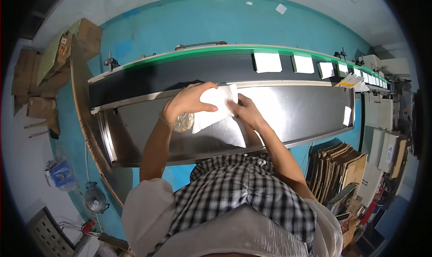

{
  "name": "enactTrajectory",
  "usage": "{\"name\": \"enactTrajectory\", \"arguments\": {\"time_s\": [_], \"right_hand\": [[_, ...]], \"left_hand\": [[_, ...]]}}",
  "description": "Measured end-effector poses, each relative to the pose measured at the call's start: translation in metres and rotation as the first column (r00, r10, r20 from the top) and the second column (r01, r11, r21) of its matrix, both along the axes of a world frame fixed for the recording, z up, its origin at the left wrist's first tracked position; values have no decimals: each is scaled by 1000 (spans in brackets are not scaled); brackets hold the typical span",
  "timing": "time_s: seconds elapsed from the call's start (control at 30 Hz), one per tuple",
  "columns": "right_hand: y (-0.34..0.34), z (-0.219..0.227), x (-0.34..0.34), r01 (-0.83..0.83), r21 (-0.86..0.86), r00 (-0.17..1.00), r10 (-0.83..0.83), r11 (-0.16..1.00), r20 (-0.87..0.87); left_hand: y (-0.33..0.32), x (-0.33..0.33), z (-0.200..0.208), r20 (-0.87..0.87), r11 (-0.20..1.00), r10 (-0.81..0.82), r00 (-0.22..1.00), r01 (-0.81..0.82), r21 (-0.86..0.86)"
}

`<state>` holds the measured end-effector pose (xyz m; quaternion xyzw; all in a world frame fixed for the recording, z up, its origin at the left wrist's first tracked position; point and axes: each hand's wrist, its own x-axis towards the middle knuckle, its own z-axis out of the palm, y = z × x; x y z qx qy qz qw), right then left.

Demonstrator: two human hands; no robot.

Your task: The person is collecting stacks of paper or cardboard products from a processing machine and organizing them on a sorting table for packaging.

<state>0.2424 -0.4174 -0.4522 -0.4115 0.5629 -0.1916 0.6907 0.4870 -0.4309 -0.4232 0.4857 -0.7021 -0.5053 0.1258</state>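
My left hand (191, 100) is closed on a stack of white paper sheets (216, 113), thumb on top and fingers behind the upper edge. On the other side, my right hand (247, 112) pinches the right edge of the same paper. The sheets are tilted above a shiny steel tray table (288, 108). Under my left wrist shows a round, crinkled, gold-silver thing (183, 123) whose kind I cannot make out. My fingertips are partly hidden behind the paper.
Beyond the table runs a dark conveyor belt (216, 70) with a green edge. White paper pieces (267, 62) lie along it in a row. More white slips (351, 80) sit at the table's far right corner. Flattened cardboard (333, 167) stands at right; a board (85, 122) borders the left.
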Motion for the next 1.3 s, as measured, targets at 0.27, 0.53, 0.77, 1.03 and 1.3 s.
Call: {"name": "enactTrajectory", "arguments": {"time_s": [0.27, 0.53, 0.77, 1.03, 1.3], "right_hand": [[-31, -9, 15, 129, -73, 991, -131, 989, -16], [0, -6, 30, 52, 145, 978, -80, 988, 194], [-15, -13, 23, -49, -38, 994, 45, 998, -104], [10, -33, 61, -169, -287, 984, 147, 943, -96], [0, -24, 45, -178, -33, 979, 174, 983, -106]], "left_hand": [[0, 7, 2, -28, 990, 65, 998, -61, 125], [6, 18, -6, -23, 998, 25, 999, -27, -61], [9, 26, -10, -14, 998, 65, 998, -65, 25], [11, 34, -15, -11, 992, 92, 996, -90, 83], [18, 44, -18, 9, 997, 82, 997, -82, -6]]}}
